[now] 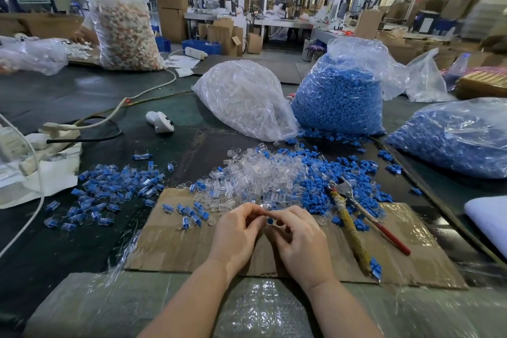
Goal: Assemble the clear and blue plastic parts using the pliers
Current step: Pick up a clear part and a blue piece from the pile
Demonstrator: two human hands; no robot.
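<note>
Factory floor background: stacked cardboard boxes, long benches and ceiling fans, with a person seated at far left behind a tall bag. Foreground surface is a dark counter (pixel 82 96) carrying a flattened cardboard sheet (pixel 175 244).

Containers:
- Clear plastic bag (pixel 244 99), lying on its side, filled with clear parts.
- Upright plastic bag (pixel 340 96), open at the top, filled with blue parts.
- Second bag of blue parts (pixel 452 137) at the right edge, lying flat.
- Tall bag (pixel 124 33) at far left, filled with pale orange and white pieces.
- Blue bin (pixel 201 46) on the floor beyond the counter; contents cannot be told.

Loose stock: a pile of clear parts (pixel 255 173) sits at the centre, touching a pile of blue parts (pixel 337 173) on its right. A spread of assembled pieces (pixel 109 189) lies to the left.

Pliers (pixel 354 217) lie on the cardboard sheet, right of the hands, jaws resting in the blue pile, one handle wrapped yellowish, the other red. No hand touches them.

Grip state: the left hand (pixel 236 233) and right hand (pixel 299 239) meet fingertip to fingertip above the cardboard. The left pinches a small clear part (pixel 262 206); the right pinches a blue part (pixel 270 220) just below it.

No legible writing or labels are visible.
</note>
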